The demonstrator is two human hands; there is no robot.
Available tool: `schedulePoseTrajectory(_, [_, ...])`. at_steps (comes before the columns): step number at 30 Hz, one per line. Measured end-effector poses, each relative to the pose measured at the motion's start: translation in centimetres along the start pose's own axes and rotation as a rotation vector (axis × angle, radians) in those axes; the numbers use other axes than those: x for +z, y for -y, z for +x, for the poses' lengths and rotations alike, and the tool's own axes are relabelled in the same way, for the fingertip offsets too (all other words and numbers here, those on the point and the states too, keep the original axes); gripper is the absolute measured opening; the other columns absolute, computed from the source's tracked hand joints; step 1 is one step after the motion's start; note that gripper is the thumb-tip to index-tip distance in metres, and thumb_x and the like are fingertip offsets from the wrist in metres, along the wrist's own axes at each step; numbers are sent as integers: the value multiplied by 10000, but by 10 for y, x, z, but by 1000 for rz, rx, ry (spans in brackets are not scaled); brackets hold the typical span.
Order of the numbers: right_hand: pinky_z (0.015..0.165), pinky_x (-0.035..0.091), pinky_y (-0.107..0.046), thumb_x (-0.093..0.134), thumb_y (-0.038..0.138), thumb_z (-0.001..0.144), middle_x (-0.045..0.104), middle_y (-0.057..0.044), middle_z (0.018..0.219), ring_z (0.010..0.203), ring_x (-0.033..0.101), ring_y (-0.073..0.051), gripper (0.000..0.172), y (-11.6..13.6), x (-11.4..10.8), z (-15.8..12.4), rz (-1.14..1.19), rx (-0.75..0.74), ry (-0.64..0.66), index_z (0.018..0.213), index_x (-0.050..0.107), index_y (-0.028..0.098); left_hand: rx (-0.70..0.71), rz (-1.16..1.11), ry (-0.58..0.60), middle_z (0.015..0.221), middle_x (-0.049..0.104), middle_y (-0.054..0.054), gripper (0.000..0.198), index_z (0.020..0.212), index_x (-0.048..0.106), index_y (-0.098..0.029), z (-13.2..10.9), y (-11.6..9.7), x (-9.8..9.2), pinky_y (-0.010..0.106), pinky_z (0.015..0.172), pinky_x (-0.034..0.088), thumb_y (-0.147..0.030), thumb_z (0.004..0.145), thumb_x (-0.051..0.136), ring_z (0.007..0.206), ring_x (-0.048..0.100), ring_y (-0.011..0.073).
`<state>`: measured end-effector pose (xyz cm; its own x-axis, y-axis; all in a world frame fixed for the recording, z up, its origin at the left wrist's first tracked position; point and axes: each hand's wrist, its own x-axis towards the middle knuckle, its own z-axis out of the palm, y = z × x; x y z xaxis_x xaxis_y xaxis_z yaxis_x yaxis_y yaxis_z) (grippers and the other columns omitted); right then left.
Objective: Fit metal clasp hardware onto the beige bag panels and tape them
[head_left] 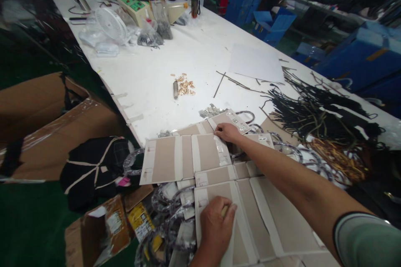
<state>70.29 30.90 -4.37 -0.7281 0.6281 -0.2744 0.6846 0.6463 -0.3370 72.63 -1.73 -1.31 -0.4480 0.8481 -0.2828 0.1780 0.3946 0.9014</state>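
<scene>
Several tan cardboard cards point(175, 158) with white tape strips lie overlapping at the near end of a long white table point(194, 58). My right hand point(227, 132) reaches forward and rests its fingers on the far edge of a card point(209, 151), fingers curled down. My left hand point(216, 225) presses on the nearest card point(250, 217), its fingers closed round a small tan object that I cannot make out. A card with small metal pieces point(230, 120) lies just beyond my right hand.
Gold metal clips and a small tool point(183, 86) lie mid-table. Black cords point(316, 110) are piled at the right, a white sheet point(255, 64) beyond them. Open cardboard boxes point(46, 121) stand left of the table. Machines and bags point(138, 8) and other people are at the far end.
</scene>
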Motion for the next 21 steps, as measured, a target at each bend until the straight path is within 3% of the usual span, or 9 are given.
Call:
schedulePoseTrajectory(3, [837, 438, -274, 643, 345, 929, 722, -80, 1087, 1001, 628, -208, 227, 6, -9, -9, 36, 20, -60, 1066, 743, 193, -74, -93, 54, 816, 712, 19, 146, 840, 690, -224, 1, -10, -10, 302, 737, 463, -345, 875, 617, 792, 652, 200])
schedulePoseTrajectory(6, [890, 434, -278, 592, 366, 973, 697, -87, 1133, 1017, 614, -193, 321, 12, -31, -40, 124, 2, -187, 1215, 692, 179, -102, -168, 108, 906, 720, 22, 183, 984, 696, -219, 0, -19, -21, 302, 767, 481, -311, 838, 633, 838, 652, 205])
schedulePoseTrajectory(8, [854, 443, -279, 578, 354, 978, 703, -66, 1036, 939, 614, -183, 288, 18, -48, -79, 288, -57, -225, 1154, 706, 166, -103, -204, 114, 976, 729, 29, 278, 1070, 691, -216, 0, -24, -26, 306, 817, 487, -281, 802, 659, 898, 659, 210])
schedulePoseTrajectory(11, [724, 451, -270, 597, 410, 964, 684, -18, 856, 774, 594, -165, 274, 33, -65, -158, 623, -167, -25, 1017, 728, 175, -108, -241, 87, 978, 740, 34, 383, 1164, 681, -208, -1, -33, -27, 307, 836, 490, -325, 800, 689, 911, 667, 213])
schedulePoseTrajectory(13, [688, 450, -266, 663, 468, 921, 674, -12, 842, 747, 590, -164, 305, 42, -67, -209, 754, -204, 97, 1009, 736, 186, -95, -211, 74, 862, 729, 21, 351, 1111, 702, -199, -3, -41, -25, 293, 757, 483, -397, 822, 683, 811, 656, 204])
schedulePoseTrajectory(16, [690, 444, -262, 759, 421, 849, 678, -21, 878, 760, 599, -163, 256, 49, -64, -259, 768, -234, 82, 975, 753, 199, -26, -85, 54, 712, 672, -7, 284, 889, 714, -199, -8, -56, -20, 265, 653, 430, -474, 845, 660, 698, 609, 183])
schedulePoseTrajectory(21, [642, 383, -237, 713, 262, 859, 671, 18, 765, 693, 568, -138, 86, 45, -66, -281, 648, -248, 55, 911, 767, 220, 86, 145, 7, 652, 643, -34, 227, 789, 702, -225, -19, -75, -15, 247, 625, 386, -440, 851, 669, 645, 592, 162])
